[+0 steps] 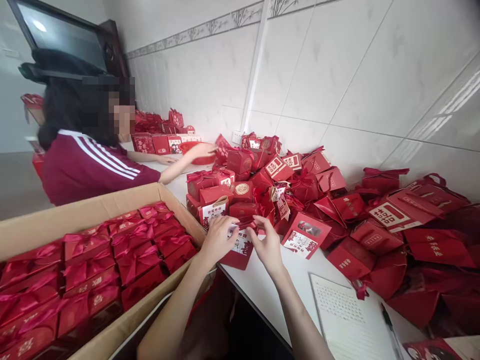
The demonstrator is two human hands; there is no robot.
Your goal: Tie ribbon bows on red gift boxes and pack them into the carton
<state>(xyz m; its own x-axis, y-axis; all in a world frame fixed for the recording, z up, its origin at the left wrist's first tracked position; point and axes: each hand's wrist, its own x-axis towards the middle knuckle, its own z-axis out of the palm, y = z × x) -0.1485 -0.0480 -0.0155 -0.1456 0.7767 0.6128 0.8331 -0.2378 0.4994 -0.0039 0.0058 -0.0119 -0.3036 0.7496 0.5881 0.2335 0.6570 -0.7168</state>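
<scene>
Just in front of me, a red box with a white printed label [240, 260] stands at the table's near edge, partly covered by my hands. My left hand [220, 240] is over its left side, thumb and fingertips pressed together; whatever they pinch is too small to make out. On the right side, my right hand [267, 245] has its thumb and index finger curved and apart, with nothing seen between them. A similar red box with a clear window [305, 234] lies to the right. Behind my hands is a heap of red gift boxes [243, 192].
At left, a cardboard carton [108, 200] holds rows of ribboned red boxes. Beyond it a person in a maroon shirt [93, 165] reaches toward the heap, near a red basin [198, 150]. At right are an open notebook [341, 310], a pen [390, 325] and more red boxes.
</scene>
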